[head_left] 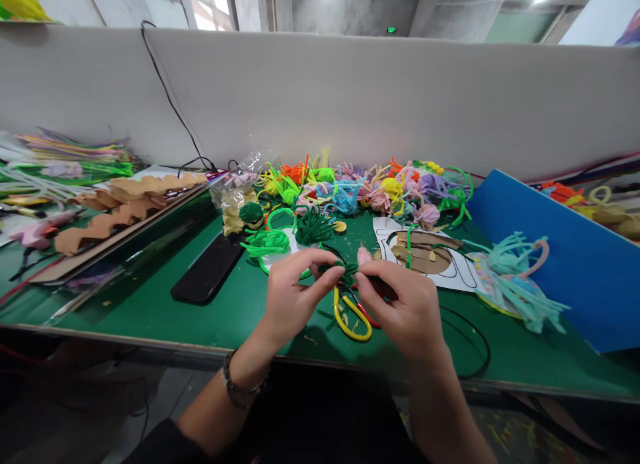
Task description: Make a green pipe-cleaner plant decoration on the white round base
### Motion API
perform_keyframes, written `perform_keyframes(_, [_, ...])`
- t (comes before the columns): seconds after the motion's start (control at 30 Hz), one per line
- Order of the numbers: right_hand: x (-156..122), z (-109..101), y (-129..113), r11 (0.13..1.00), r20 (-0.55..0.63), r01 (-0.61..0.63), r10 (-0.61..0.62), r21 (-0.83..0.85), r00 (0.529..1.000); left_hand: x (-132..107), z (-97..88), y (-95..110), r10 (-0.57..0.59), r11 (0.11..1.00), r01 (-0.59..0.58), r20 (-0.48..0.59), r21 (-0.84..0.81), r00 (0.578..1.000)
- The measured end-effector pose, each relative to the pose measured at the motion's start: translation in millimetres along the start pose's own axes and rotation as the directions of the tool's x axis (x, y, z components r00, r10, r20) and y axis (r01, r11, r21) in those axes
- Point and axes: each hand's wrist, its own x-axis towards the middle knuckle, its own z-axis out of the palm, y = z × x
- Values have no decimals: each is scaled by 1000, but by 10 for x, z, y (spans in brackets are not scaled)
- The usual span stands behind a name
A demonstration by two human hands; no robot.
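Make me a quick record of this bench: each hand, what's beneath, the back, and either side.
Left hand: pinching one end of a dark green fuzzy piece
Right hand: fingertips at its other end
Beneath: yellow loop handle
Back: heap of multicoloured fuzzy pieces on the green table
Left side: black phone, lying flat
Right side: blue panel

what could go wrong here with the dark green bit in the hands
The small dark green piece could slip from the fingertips of the left hand and right hand. The yellow-handled tool lies just below them and might get knocked. The black cable loops beside the right forearm and could snag it.
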Motion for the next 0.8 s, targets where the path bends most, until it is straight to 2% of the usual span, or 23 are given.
perform_keyframes(0.37, [4, 11, 32, 993, 20, -44, 42, 113, 999, 12, 34, -38, -70, 997, 69, -14, -40, 997])
perform_keyframes(0.8, [-32, -63, -40, 974, 25, -89, 85, 210, 996, 2, -15, 46, -39, 998, 39, -8, -45, 999])
